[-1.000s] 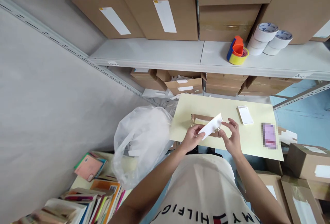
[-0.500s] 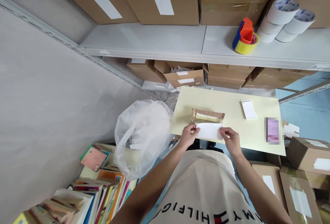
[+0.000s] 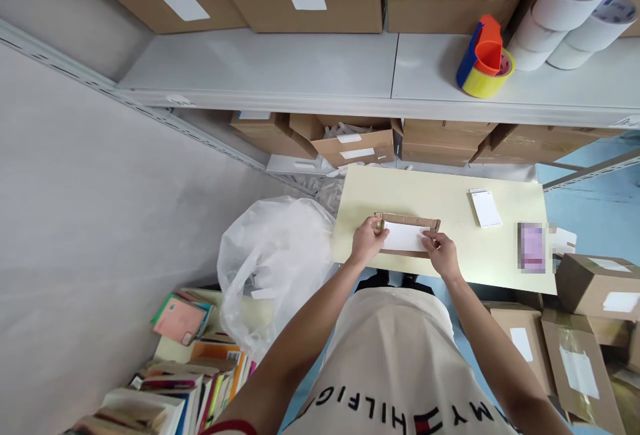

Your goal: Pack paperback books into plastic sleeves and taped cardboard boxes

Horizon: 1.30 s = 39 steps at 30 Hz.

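Note:
A white label [image 3: 404, 237] lies over the top of a small cardboard box [image 3: 407, 217] on the pale yellow table. The box has shiny brown tape, and its far edge shows beyond the label. At the left end, my left hand [image 3: 367, 240] is closed, thumb on the label's edge and fingers by the box. My right hand [image 3: 442, 255] pinches the label's right end, close to the box's right corner. Whether the label's underside fully touches the box is hidden. To the right lies a stack of white labels [image 3: 485, 208].
A blurred pink item [image 3: 532, 248] lies on the table [image 3: 505, 268] at right. Beside its left end hangs a clear plastic bag [image 3: 275, 255]. Books [image 3: 200, 381] stand lower left, cartons [image 3: 575, 361] lower right. The shelf [image 3: 280, 65] holds a tape dispenser [image 3: 486, 58] and tape rolls [image 3: 570, 1].
The label has moved away from my body, from the box's near side onto its top, covering the older pale strip there. Both hands moved with it. The view has shifted slightly.

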Available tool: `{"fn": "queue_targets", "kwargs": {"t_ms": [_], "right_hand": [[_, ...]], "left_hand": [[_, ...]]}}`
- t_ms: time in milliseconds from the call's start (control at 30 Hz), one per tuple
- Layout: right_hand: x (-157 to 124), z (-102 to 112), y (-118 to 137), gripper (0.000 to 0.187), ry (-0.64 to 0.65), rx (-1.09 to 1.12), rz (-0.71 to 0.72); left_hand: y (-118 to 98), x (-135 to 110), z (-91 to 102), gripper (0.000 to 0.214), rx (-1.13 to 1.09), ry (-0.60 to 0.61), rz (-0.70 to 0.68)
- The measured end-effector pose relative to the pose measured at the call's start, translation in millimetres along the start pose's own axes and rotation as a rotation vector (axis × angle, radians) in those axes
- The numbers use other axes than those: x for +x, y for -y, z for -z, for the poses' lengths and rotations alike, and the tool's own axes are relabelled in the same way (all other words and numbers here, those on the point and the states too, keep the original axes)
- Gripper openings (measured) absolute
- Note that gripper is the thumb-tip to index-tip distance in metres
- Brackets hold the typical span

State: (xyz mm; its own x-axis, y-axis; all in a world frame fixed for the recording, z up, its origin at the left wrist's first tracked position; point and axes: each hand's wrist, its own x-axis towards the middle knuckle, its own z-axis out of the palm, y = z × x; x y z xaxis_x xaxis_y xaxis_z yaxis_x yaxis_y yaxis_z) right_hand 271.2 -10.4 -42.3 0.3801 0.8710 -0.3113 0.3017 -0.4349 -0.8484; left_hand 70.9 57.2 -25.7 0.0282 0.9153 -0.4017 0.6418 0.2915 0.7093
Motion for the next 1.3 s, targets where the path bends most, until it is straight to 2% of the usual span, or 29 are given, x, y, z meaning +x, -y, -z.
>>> {"fn": "queue_targets", "kwargs": {"t_ms": [333,567,800,867,967,1033,1100,1200,1300], "right_hand": [[4.7,-10.1,-11.3,0.047,-0.023,-0.104,0.045],[3.3,-14.3,-12.3,0.037,-0.007,-0.337,0.154],[-8.8,-13.4,-3.2,0.035,-0.047,-0.622,0.295],[-14.2,-10.0,-0.4,0.035,-0.084,-0.68,0.326],[-20.5,-6.4,3.4,0.042,-0.11,-0.712,0.387],[-22.0,-7.7,4.5,0.051,-0.045,-0.712,0.471],[-21.5,-11.3,2.6,0.059,0.071,-0.732,0.583],[-19.8,-13.8,-6.4,0.063,0.187,-0.818,0.649],[-21.8,-8.0,-16.8,0.064,0.127,-0.908,0.586]], "left_hand": [[-2.1,12.2,-1.8,0.031,0.199,0.046,0.006],[-14.2,14.1,1.9,0.02,0.474,0.05,0.009],[-14.1,17.6,17.8,0.038,0.694,0.046,-0.055],[-10.6,15.8,21.3,0.032,0.676,0.037,-0.133],[-5.2,10.5,19.5,0.024,0.577,0.041,-0.407],[-0.8,6.3,13.6,0.035,0.524,0.113,-0.629],[5.8,3.1,6.9,0.049,0.518,0.243,-0.802],[19.7,1.6,3.8,0.067,0.571,0.374,-0.882],[31.5,2.7,12.5,0.071,0.636,0.361,-0.852]]}}
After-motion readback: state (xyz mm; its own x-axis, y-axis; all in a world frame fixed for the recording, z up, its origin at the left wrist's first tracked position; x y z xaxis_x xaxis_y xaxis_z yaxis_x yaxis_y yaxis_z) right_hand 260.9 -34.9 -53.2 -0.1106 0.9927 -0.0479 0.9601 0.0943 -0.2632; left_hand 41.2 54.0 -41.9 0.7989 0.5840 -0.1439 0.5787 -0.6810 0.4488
